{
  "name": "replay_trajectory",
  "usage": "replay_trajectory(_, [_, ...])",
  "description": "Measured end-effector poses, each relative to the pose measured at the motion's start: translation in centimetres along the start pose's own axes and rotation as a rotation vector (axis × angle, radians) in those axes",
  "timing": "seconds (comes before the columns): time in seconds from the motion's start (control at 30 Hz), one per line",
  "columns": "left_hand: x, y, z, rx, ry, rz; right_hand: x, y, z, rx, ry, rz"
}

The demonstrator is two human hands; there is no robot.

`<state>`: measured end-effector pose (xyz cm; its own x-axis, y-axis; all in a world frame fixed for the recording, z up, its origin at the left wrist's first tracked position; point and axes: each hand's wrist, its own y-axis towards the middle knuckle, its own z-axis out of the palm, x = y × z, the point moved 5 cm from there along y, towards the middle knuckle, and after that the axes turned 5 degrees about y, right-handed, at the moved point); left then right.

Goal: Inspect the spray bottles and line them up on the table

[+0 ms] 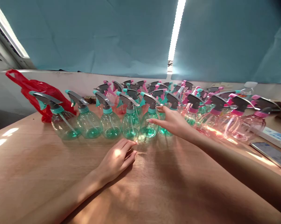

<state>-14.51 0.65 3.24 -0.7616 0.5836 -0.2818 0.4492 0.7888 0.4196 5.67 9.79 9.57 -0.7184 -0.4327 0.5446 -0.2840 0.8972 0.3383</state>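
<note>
My right hand [172, 122] reaches in from the right and closes on a clear green spray bottle [145, 122] with a grey and turquoise trigger head. Its thumb lies across the front of the bottle and the index finger is by the neck; the other fingers are mostly hidden. My left hand [119, 159] rests on the table just in front of that bottle, loosely bent, thumb apart from the fingers, holding nothing. To its left, similar green spray bottles [110, 123] stand upright in a row. Another green bottle [165, 132] is partly hidden behind my right hand.
Pink spray bottles [249, 126] continue the front row rightward, with several more bottles [140, 83] crowded behind. A red plastic bag [41, 90] lies at the back left. A phone [272, 154] lies at the right on the wooden table [152, 193]. Blue sheeting [103, 37] hangs behind.
</note>
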Motion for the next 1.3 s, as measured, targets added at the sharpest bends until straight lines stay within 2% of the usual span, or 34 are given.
replay_trajectory(0.17, [-0.4, 0.1, 0.2, -0.023, -0.016, 0.017, 0.8, 1.4, 1.7, 0.011, 0.004, 0.049])
replay_trajectory(0.33, [-0.3, 0.2, 0.3, -0.052, -0.028, -0.05, 0.5, 1.4, 1.6, 0.016, -0.002, 0.055])
replay_trajectory(0.47, [-1.0, 0.4, 0.9, -0.088, -0.08, -0.161, 0.6, -0.3, 0.4, 0.049, -0.008, 0.025])
replay_trajectory(0.6, [-2.3, 0.5, 2.0, -0.12, -0.158, -0.229, 1.3, -3.6, -1.5, 0.102, -0.011, -0.076])
replay_trajectory(0.7, [-4.3, 1.2, 3.4, -0.055, -0.244, -0.217, 1.3, -6.6, -3.4, 0.192, 0.042, -0.054])
replay_trajectory(0.8, [-7.3, 2.4, 4.7, 0.022, -0.336, -0.101, 1.1, -9.3, -5.5, 0.251, 0.121, -0.118])
replay_trajectory(0.93, [-10.8, 4.0, 6.0, 0.042, -0.252, -0.019, -0.1, -11.8, -8.3, 0.226, 0.195, -0.257])
replay_trajectory(1.0, [-12.0, 4.6, 7.0, 0.063, -0.272, -0.005, -1.1, -12.5, -9.5, 0.22, 0.23, -0.266])
replay_trajectory(1.13, [-14.2, 5.7, 9.1, 0.095, -0.372, 0.055, -3.9, -13.3, -11.3, 0.155, 0.234, -0.143])
replay_trajectory(1.23, [-15.7, 6.8, 10.4, 0.124, -0.409, 0.097, -5.8, -13.5, -11.8, 0.09, 0.288, -0.099])
replay_trajectory(1.3, [-16.5, 7.8, 11.1, 0.15, -0.419, 0.113, -6.6, -13.5, -11.7, 0.08, 0.412, -0.117])
